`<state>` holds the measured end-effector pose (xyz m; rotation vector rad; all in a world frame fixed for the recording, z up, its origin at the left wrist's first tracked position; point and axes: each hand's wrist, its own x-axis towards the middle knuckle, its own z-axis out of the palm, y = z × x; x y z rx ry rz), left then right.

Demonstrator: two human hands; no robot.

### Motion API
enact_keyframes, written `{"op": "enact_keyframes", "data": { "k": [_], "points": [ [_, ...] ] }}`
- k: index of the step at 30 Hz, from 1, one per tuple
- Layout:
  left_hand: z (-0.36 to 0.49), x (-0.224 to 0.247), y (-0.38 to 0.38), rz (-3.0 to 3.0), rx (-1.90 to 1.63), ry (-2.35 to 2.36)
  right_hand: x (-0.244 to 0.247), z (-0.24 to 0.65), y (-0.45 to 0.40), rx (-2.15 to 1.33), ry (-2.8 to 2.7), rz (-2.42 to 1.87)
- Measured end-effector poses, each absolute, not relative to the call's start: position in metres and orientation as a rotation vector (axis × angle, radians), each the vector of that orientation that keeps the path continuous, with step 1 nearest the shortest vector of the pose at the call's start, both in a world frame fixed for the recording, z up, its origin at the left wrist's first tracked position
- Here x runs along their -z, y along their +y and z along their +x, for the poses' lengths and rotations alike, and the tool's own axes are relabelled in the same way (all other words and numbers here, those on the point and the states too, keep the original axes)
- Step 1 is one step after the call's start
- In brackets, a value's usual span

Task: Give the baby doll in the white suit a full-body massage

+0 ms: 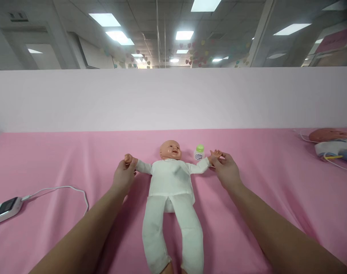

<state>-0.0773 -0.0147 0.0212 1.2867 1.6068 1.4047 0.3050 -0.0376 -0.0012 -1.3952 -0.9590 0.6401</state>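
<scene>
A baby doll (170, 179) in a white top and white trousers lies on its back on the pink sheet, its head away from me and both arms spread sideways. My left hand (124, 174) is closed around the doll's wrist and hand on the left. On the other side, my right hand (227, 169) pinches the doll's other wrist, and the doll's small fingers show above my fingertips. Close to the doll's head, just left of my right hand, stands a small clear bottle (199, 153) with a green cap.
A white handheld device (6, 210) with a dark screen and a white cable lies at the left. At the far right lies another doll (330, 137) with blue-and-white clothing and thin tubing. A white partition (173, 99) runs along the back, with glass above it.
</scene>
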Motion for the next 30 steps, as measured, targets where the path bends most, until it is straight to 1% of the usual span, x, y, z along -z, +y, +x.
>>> {"op": "enact_keyframes", "data": {
  "k": [2,4,10,13,16,19,21,23,26,30],
  "points": [
    [-0.067,-0.028,-0.028,1.585,-1.356,1.689,-0.009,0.287,-0.051,-0.472,-1.089,-1.304],
    [-0.055,-0.034,-0.042,1.872,-1.257,1.683,-0.015,0.27,-0.065,-0.38,-1.304,-1.219],
    [-0.034,-0.034,-0.058,2.485,-0.956,1.444,-0.015,0.244,-0.083,-0.117,-2.058,-0.931],
    [-0.034,-0.03,-0.055,2.691,-0.865,1.313,-0.014,0.237,-0.084,0.025,-2.224,-0.855],
    [-0.034,-0.031,-0.053,2.801,-0.752,1.213,-0.013,0.231,-0.086,0.053,-2.267,-0.87],
    [-0.035,-0.031,-0.053,2.665,-0.815,1.289,-0.011,0.232,-0.087,-0.088,-2.16,-0.919],
    [-0.039,-0.03,-0.051,2.445,-0.926,1.4,-0.008,0.238,-0.083,-0.263,-1.935,-1.013],
    [-0.047,-0.028,-0.045,2.157,-1.065,1.485,-0.005,0.249,-0.075,-0.427,-1.641,-1.108],
    [-0.064,-0.025,-0.03,1.697,-1.277,1.494,-0.002,0.273,-0.058,-0.566,-1.298,-1.228],
    [-0.083,-0.02,-0.009,1.044,-1.365,1.469,0.0,0.307,-0.036,-0.712,-1.025,-1.452]
  ]
}}
